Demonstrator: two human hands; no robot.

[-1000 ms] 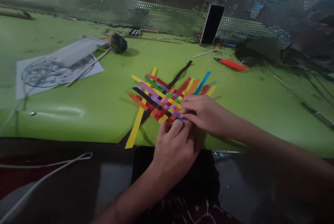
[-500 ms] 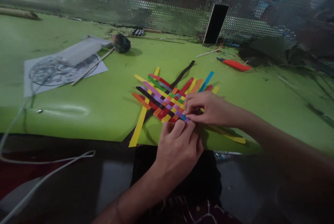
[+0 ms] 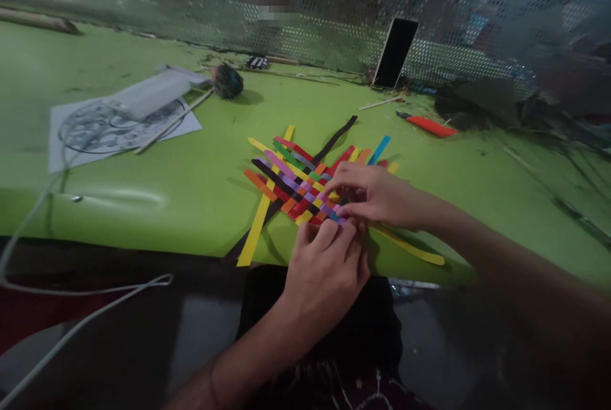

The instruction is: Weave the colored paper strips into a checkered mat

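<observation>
On my feed I've got a woven mat (image 3: 305,190) of colourful strips (image 3: 254,232) — yellow, red, purple, black, orange — near the green table's (image 3: 191,206) front edge, loose ends poking out. The right hand (image 3: 377,192) has thumb and forefinger slightly apart, touching the mat; the left hand (image 3: 329,260) curls at its near edge, can't tell if pinching.

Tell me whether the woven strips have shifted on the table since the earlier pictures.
No: against the propped phone, the woven strips keep their place on the green table; the view itself has shifted.
</observation>
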